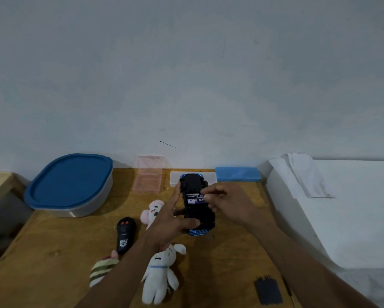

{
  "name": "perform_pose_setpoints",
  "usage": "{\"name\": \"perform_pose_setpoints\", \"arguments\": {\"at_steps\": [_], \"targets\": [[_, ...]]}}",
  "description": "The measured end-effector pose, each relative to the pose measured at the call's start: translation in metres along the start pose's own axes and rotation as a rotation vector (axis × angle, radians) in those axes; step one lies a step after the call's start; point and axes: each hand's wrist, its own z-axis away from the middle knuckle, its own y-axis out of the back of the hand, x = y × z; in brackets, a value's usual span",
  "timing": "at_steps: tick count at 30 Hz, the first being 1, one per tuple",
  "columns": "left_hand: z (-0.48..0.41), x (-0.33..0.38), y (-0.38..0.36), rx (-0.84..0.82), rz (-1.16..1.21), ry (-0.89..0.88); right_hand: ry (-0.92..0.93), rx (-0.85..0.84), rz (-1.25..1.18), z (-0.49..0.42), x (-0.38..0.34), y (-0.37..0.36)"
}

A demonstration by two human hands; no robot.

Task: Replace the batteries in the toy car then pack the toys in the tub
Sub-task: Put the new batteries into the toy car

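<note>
The toy car [196,213] lies belly-up, held just over the counter [53,263] by the left hand [171,221], thumb across its underside. The right hand [226,201] pinches a battery [193,201] in the open compartment. The battery cover [268,291] lies near right. A remote [125,235] and white plush rabbit [159,276] lie left; the lidded tub [71,185] stands far left.

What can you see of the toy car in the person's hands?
The toy car looks like blue plastic with a black underside. It is turned belly-up over the wooden table, lengthwise away from the person. Its battery compartment is open, showing labelled batteries side by side. The left hand grips it from the side, thumb across the near end. The right hand pinches at the batteries. Whether it rests on the table is unclear.
</note>
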Motion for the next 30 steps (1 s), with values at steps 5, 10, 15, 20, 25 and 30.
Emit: {"name": "perform_pose_setpoints", "arguments": {"at_steps": [5, 10, 15, 20, 25, 30], "targets": [[0.001, 0.000, 0.004, -0.003, 0.005, -0.022, -0.146, -0.127, -0.501, 0.007, -0.008, 0.000], [0.002, 0.001, 0.005, -0.005, 0.011, -0.023, -0.163, -0.225, -0.734, 0.007, -0.005, 0.006], [-0.001, 0.000, 0.005, 0.009, 0.011, -0.033, -0.102, -0.088, -0.104, 0.000, 0.001, -0.001], [-0.002, 0.001, 0.001, 0.013, -0.009, -0.049, -0.029, 0.099, 0.182, -0.003, -0.001, -0.011], [-0.002, 0.002, -0.001, -0.002, -0.011, -0.077, 0.020, 0.186, 0.365, -0.002, -0.008, -0.018], [-0.005, 0.001, 0.004, 0.011, -0.018, -0.087, 0.022, 0.198, 0.478, 0.003, -0.014, -0.023]]}}
